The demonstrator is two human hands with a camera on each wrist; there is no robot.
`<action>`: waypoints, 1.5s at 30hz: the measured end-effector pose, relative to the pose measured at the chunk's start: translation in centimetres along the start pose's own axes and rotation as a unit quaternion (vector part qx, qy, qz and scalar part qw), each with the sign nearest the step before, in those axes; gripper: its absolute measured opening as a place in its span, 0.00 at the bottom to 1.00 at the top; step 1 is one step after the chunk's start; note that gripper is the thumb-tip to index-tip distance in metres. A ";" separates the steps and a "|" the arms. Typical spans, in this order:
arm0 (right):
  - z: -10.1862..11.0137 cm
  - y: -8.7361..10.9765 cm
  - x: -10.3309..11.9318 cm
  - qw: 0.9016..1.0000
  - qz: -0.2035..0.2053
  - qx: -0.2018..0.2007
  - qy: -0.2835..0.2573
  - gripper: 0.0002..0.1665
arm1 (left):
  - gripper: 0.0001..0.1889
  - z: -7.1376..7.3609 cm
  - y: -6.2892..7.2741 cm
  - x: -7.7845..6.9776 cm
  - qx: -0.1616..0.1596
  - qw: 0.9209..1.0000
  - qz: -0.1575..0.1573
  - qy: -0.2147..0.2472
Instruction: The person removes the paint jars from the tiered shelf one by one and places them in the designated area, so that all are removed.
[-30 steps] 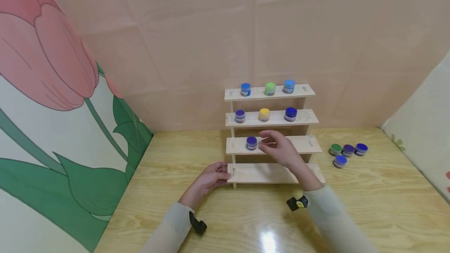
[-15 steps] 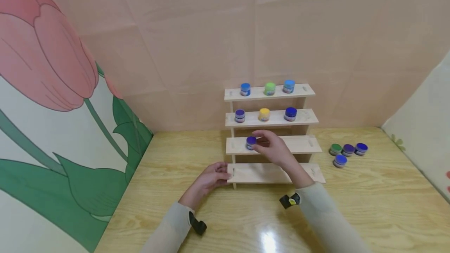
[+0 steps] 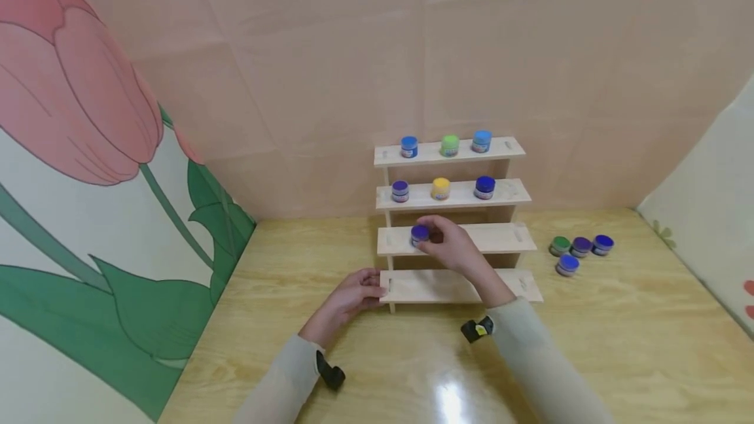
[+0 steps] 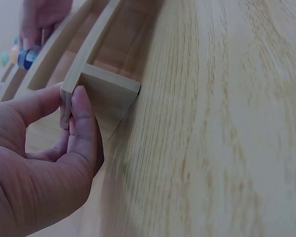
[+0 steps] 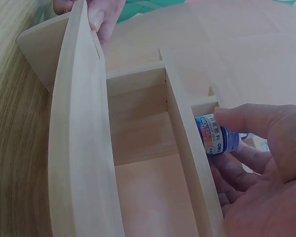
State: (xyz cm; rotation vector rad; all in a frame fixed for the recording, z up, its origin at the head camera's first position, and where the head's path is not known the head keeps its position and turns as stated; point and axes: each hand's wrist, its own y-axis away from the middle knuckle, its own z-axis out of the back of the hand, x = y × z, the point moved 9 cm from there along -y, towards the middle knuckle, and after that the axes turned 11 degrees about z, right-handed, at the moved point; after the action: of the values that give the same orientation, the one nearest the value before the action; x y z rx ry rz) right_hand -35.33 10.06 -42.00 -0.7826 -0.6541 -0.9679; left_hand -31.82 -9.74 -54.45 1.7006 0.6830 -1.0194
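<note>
A four-step wooden display rack (image 3: 453, 286) stands on the table. My left hand (image 3: 351, 296) pinches the left end of its lowest board; in the left wrist view, thumb and fingers (image 4: 84, 118) lie on either side of the board's edge. On the second step from the bottom sits a small paint jar (image 3: 419, 234) with a dark purple lid. My right hand (image 3: 450, 244) holds this jar from its right side. In the right wrist view, the labelled jar (image 5: 214, 136) is between thumb and fingers, standing on the step.
A yellow-lidded jar (image 3: 440, 189) stands between two purple-blue ones on the step above. Blue and green jars (image 3: 449, 146) line the top step. On the table to the right are several more jars, including a green-lidded one (image 3: 559, 246). A pinkish backdrop (image 3: 330, 84) hangs behind.
My right hand has moved left from beside the purple-lidded jar and taken hold of it. The left hand keeps its grip on the rack. The head view has shifted slightly.
</note>
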 end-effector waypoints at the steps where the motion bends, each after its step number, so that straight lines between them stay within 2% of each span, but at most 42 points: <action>1: 0.0 -0.1 0.0 1.000 -0.003 0.000 0.003 0.27 | 0.31 0.0 0.0 -0.1 -0.001 1.000 0.000 0.000; 4: 0.0 -0.2 0.0 1.000 -0.014 0.000 0.008 0.26 | 0.31 0.0 -0.1 -0.2 -0.002 1.000 -0.002 -0.001; 9: 0.2 -0.1 0.2 1.000 -0.006 -0.014 0.007 0.26 | 0.30 0.0 0.0 -0.3 -0.003 1.000 -0.008 0.003; 18: 1.5 1.1 0.8 0.999 0.004 -0.026 -0.021 0.25 | 0.30 0.1 0.1 -0.3 0.000 1.000 -0.007 -0.006; 36: 6.4 4.7 0.6 0.996 0.049 -0.075 0.008 0.25 | 0.30 0.0 0.1 -0.1 0.014 1.000 -0.007 0.006; 45: 9.1 6.9 -0.5 0.997 0.018 -0.066 0.025 0.27 | 0.28 0.0 -0.2 0.2 0.009 1.000 -0.001 -0.004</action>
State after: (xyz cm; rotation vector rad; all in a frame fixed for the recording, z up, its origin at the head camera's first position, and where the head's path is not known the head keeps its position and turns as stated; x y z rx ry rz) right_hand -30.64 20.13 -39.26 -0.8811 -0.5360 -1.0022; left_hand -31.86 -9.70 -54.69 1.7107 0.6713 -1.0356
